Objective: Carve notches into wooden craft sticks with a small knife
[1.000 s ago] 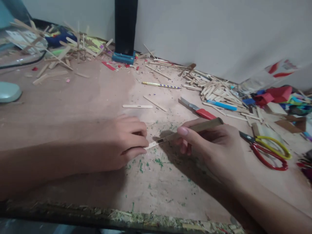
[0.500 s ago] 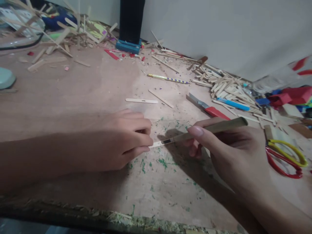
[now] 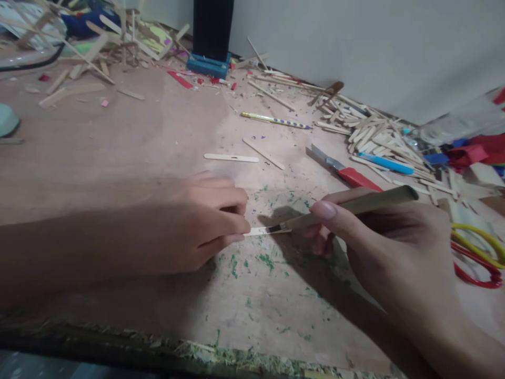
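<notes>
My left hand (image 3: 211, 223) has its fingers curled and pressed down on a pale popsicle stick (image 3: 258, 231), which lies flat on the wooden table (image 3: 130, 152). Small dark marks show on the stick's bare part. Between the thumb and fingers of my right hand (image 3: 389, 252) is a slim carving tool (image 3: 355, 205) with a brownish-green handle. Its short dark blade touches the stick just right of my left fingertips. Two more sticks lie beyond my hands, one with a small dark slot (image 3: 231, 158) and a thin one (image 3: 263, 153).
A red-handled cutter (image 3: 357, 178), blue pen (image 3: 386, 162) and spotted pencil (image 3: 276, 120) lie beyond my right hand. Scissors (image 3: 477, 258) sit at the far right. Piled sticks (image 3: 374, 137) are near the wall; green scraps (image 3: 268, 261) dot the table. Its rough front edge (image 3: 165, 345) is near me.
My right hand and the carving tool have shifted slightly right, and the handle points a little higher. The blade still meets the stick. The view has moved slightly; my left hand holds its place.
</notes>
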`<state>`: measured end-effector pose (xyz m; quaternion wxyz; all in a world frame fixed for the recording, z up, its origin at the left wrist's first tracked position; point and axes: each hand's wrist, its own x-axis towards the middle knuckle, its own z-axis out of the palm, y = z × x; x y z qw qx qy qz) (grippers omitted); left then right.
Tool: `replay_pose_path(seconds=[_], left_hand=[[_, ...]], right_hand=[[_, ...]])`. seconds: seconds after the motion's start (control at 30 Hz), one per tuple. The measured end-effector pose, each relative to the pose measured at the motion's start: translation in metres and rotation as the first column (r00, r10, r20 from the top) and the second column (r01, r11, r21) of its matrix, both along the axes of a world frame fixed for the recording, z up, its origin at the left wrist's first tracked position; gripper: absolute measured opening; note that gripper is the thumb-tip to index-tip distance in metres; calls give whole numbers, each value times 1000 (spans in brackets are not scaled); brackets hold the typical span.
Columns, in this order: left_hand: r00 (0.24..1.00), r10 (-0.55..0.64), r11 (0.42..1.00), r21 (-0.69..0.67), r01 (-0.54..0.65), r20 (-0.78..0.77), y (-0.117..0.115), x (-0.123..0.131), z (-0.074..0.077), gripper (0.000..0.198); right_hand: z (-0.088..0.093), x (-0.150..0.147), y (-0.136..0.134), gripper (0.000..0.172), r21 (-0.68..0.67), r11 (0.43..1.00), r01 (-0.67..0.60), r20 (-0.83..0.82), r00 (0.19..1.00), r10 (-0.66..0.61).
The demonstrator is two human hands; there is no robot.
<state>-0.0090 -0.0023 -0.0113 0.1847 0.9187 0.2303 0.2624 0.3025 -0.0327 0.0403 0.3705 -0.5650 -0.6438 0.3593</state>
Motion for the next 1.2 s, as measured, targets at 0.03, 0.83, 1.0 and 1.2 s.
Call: replay_pose_path(seconds=[0.03,0.83,1.0,1.2], left_hand=[[1000,0,1000,2,0,1,0,0,0,36],[1000,-17,1000,-5,17,-18,3,0,-4,40],[1000,-17,1000,-12,17,-22,2,-1,-4,39],[1000,-14,1000,-9,14,8,-1,-2,-4,45]], right_hand=[[0,0,0,57,-2,1000,4,3,1000,-4],[-5,-8,-3,49,-5,996,84,-61,995,-84],[-11,-10,-6,36,-53,994,96,-136,985,-102],[-20,-13,-11,45,52,993,110,-164,981,-100]])
